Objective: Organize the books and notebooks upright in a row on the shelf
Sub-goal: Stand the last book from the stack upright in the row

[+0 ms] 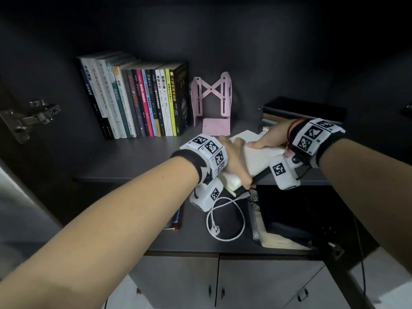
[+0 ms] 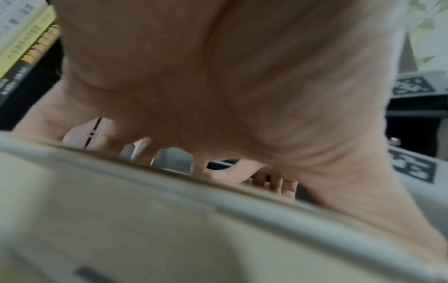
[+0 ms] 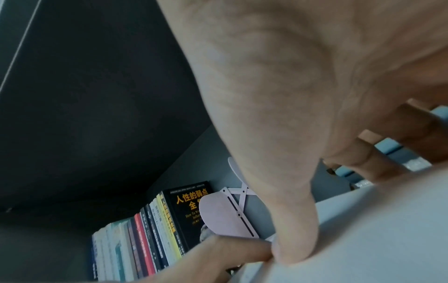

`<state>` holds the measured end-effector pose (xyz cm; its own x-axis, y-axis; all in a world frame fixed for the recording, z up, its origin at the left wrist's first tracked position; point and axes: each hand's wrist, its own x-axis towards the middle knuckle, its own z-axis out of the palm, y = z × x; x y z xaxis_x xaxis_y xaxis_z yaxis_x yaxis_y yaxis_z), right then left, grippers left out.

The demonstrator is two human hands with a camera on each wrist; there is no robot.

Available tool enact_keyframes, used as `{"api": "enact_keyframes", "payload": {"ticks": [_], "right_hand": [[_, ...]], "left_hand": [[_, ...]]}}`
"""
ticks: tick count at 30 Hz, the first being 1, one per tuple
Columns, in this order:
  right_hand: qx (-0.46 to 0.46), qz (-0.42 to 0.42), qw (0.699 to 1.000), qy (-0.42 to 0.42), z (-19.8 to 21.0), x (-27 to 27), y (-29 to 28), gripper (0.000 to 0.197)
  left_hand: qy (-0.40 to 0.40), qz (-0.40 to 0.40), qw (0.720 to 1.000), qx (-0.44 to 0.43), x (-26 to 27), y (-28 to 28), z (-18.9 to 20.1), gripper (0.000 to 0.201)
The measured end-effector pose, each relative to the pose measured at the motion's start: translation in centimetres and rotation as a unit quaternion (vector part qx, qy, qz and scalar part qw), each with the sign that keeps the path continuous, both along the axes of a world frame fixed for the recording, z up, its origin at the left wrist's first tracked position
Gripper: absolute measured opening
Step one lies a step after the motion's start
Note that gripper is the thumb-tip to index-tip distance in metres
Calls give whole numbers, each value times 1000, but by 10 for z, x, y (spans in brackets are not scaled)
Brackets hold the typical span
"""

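- Two hands clasp one pale book point(image 1: 256, 159) at the front edge of the shelf point(image 1: 138, 157): the left hand point(image 1: 236, 161) wraps its near end with fingers curled under, and the right hand point(image 1: 270, 136) clamps the far end, thumb pressed on top.
- Just behind the book stands a pink bookend point(image 1: 211, 101).
- Left of the bookend, a row of books point(image 1: 133, 99) stands upright.
- Behind the right hand lies a flat stack of notebooks point(image 1: 303, 110).
- Below the shelf, a white cable point(image 1: 225, 219) lies coiled.

Book point(image 1: 256, 157) cover hidden beneath both hands point(image 1: 236, 161), stacked notebooks' point(image 1: 305, 110) right end in shadow
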<state>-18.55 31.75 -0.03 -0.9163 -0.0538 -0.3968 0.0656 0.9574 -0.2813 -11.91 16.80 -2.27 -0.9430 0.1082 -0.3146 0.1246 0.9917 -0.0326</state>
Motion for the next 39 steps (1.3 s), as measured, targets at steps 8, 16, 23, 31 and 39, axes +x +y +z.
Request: {"api": "enact_keyframes", "payload": {"ticks": [8,16,23,31,39], "right_hand": [[-353,-162,920,-44,-18,-23,24,41],[-542,-171,820,-72,0,0,-10,27],[-551,-59,824,115,13,6,-60,33],[-396,47,870,289,18,-3,-151,25],[-261,72,900,341,10,-28,-190,31]], "left_hand": [[-46,42,982,180,-8,-26,16,116],[-1,95,943,320,-14,-40,13,118],[116,141,902,390,-18,-67,13,142],[185,130,878,421,-31,-129,18,119],[224,59,844,484,-62,-160,1,107]]}}
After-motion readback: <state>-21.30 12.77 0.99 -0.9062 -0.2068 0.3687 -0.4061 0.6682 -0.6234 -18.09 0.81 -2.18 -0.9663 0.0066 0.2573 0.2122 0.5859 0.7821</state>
